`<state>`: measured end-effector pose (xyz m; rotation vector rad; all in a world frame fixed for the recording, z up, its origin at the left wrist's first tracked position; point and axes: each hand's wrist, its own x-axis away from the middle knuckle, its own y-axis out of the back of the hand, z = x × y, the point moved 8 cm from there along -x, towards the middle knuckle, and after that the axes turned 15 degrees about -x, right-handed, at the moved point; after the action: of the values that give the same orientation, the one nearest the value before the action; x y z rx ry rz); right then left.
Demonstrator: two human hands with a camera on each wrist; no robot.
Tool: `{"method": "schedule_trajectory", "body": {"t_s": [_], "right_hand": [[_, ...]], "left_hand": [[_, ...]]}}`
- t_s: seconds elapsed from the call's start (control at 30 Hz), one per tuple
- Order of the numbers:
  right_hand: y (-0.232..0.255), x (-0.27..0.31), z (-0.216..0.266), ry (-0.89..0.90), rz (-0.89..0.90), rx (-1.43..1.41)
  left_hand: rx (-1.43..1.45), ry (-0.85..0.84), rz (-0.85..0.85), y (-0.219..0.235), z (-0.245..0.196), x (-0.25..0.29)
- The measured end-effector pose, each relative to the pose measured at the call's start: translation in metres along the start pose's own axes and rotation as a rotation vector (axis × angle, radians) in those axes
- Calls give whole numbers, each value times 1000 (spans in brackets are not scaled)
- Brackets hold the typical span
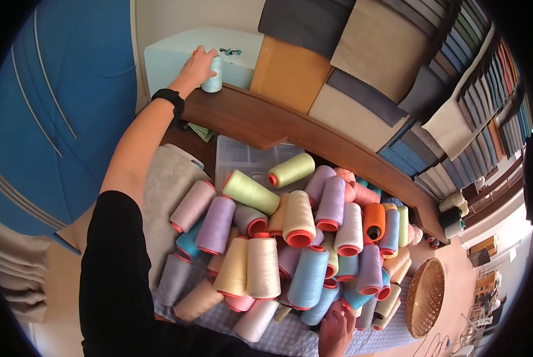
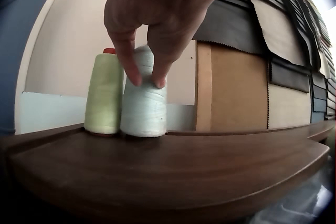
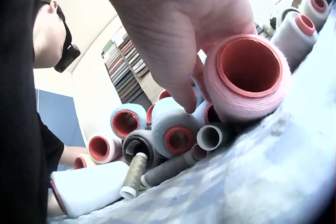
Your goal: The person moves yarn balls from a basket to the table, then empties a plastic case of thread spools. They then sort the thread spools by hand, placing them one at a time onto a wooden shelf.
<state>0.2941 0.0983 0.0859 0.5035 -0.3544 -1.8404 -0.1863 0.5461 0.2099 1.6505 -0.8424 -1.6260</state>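
Observation:
My left hand (image 1: 198, 70) reaches to the wooden ledge and pinches an upright pale blue thread cone (image 1: 212, 76) between thumb and fingers. In the left wrist view, the fingertips press on the upper sides of the pale blue cone (image 2: 144, 106); a light green cone (image 2: 104, 95) stands right beside it. My right hand (image 1: 336, 329) lies low at the near edge of the cone pile, loosely bent. In the right wrist view, a pink cone (image 3: 247, 77) with a red core covers part of the right hand (image 3: 184, 29); its thumb hangs apart from that cone.
Many coloured cones (image 1: 263, 268) lie heaped on a checked cloth (image 1: 243, 342), with a clear plastic box (image 1: 231, 156) behind. A woven basket (image 1: 426, 297) is at the right. Fabric samples (image 1: 376, 47) hang above the wooden ledge (image 1: 248, 116). A blue panel (image 1: 70, 107) stands at left.

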Motion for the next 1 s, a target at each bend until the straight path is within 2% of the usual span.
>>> {"method": "schedule_trajectory", "body": {"t_s": [0.1, 0.17, 0.3, 0.37, 0.5, 0.53, 0.57, 0.6, 0.67, 0.73, 0.77, 0.87, 0.93, 1.0], "right_hand": [[2, 3, -8, -110, -55, -100], [1, 2, 3, 41, -18, 17], [-2, 3, 10, 160, 51, 240], [0, 4, 4, -9, -21, -32], [5, 10, -12, -53, -20, -136], [7, 10, -11, -71, -29, -108], [7, 11, -10, -91, -37, -81], [8, 13, -9, -97, -39, -84], [1, 16, 18, 195, -16, 314], [-3, 16, 33, 204, -18, 307], [-4, 15, 37, 188, -10, 298], [-4, 23, 38, 182, -1, 296], [0, 28, 37, 202, -31, 272], [8, 31, 29, 210, -61, 251]], "left_hand": [[-23, 38, 58, 4, -4, 0], [-23, 32, 18, -4, -3, -2], [14, 28, -79, -10, 0, -8], [23, 48, -53, -8, -1, -4], [69, 47, -36, 23, -22, 24], [10, -53, -48, 30, -41, 37], [20, -66, -96, 38, -44, 39], [167, -342, 148, 39, -91, 74], [232, -499, 588, 62, -144, 134], [130, -719, 726, 63, -169, 183], [138, -803, 703, 56, -175, 200], [32, -889, 659, 41, -181, 208], [28, -866, 681, 42, -179, 205], [98, -986, 418, 71, -184, 196]]}}
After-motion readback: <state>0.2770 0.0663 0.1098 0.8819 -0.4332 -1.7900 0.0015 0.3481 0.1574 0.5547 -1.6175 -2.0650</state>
